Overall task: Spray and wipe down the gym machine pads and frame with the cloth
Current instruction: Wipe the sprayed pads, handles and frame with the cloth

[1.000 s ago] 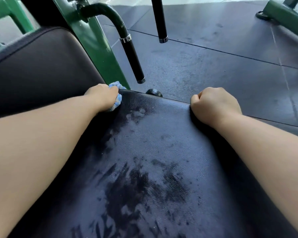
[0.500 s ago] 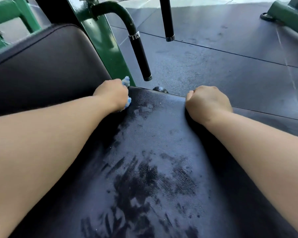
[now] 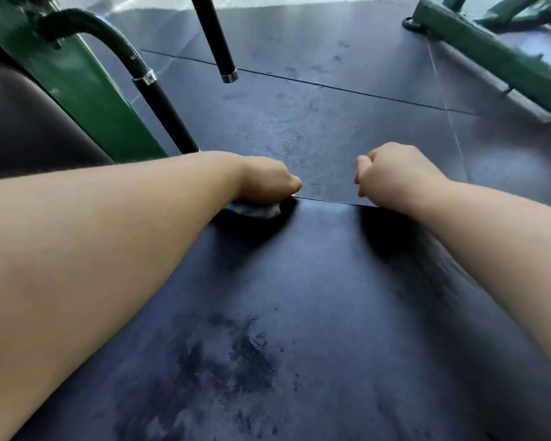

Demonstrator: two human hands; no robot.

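Note:
A black seat pad [image 3: 299,297] fills the lower middle of the head view, with dark wet smears near its front. My left hand [image 3: 266,179] is closed on a blue cloth [image 3: 255,211] and presses it onto the pad's far edge; only a strip of cloth shows under the fist. My right hand [image 3: 395,173] is a closed fist gripping the same far edge a little to the right. A second black pad [image 3: 29,128] stands at the left, beside the green frame [image 3: 86,100].
Two black handle bars hang above the pad's far edge: a curved one [image 3: 159,103] at the left and a straight one [image 3: 217,43] at centre. Dark rubber floor tiles [image 3: 331,116] lie beyond. Another green machine frame [image 3: 490,58] crosses the top right.
My left hand has slid the cloth rightward along the pad's far edge, toward my right hand. The wet marks near that edge are gone. The view has tilted and shifted.

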